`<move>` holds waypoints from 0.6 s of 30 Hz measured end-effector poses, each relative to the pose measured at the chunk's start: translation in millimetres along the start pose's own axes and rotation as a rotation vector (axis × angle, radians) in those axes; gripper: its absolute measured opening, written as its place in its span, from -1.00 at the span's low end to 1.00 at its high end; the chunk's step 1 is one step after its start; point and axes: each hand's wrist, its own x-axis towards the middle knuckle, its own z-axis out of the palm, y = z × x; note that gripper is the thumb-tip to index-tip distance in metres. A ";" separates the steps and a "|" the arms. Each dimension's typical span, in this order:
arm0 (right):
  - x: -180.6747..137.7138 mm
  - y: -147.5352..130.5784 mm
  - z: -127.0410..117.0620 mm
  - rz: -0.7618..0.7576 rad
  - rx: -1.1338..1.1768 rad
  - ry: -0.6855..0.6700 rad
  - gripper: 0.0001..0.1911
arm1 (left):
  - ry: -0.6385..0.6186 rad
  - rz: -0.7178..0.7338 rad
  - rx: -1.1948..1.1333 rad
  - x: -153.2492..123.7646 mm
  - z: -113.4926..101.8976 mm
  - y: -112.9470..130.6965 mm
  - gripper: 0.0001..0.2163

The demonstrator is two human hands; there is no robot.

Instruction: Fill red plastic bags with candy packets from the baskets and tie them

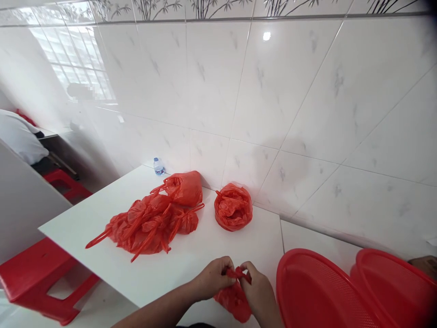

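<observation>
Both hands work on a small red plastic bag [235, 301] at the front of the white table [201, 262]. My left hand [215, 277] pinches one of its handles near the top, and my right hand [255, 287] grips the other side close by. Red plastic is twisted between the fingers, like a knot. The bag hangs below the hands; its contents are hidden. Beyond them, by the wall, stands a round red bag bundle [234, 207] with its top bunched inward. To the left lies a heap of tied red plastic bags [146, 223].
A fuller red bag [186, 188] and a small water bottle [159, 167] stand near the tiled wall. Red plastic baskets [317, 287] crowd the right side. A red stool [41, 269] is at the lower left. A person in a white top [20, 136] sits at far left.
</observation>
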 end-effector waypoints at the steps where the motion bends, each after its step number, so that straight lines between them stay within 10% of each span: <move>1: -0.1 1.4 1.8 -0.010 0.039 -0.011 -0.82 | 0.006 0.004 0.015 -0.4 0.8 0.8 -0.88; 9: 3.8 7.0 10.8 0.039 0.591 -0.207 -0.73 | 0.095 0.092 0.267 -3.6 2.6 -6.2 -0.95; 14: 33.1 49.1 4.6 0.045 0.280 0.269 -0.82 | 0.151 0.262 0.650 -5.8 -20.1 -30.3 -0.88; 18: 49.1 89.0 2.4 0.178 0.148 0.404 -0.78 | 0.155 0.060 0.803 -16.2 -43.4 -56.5 -0.93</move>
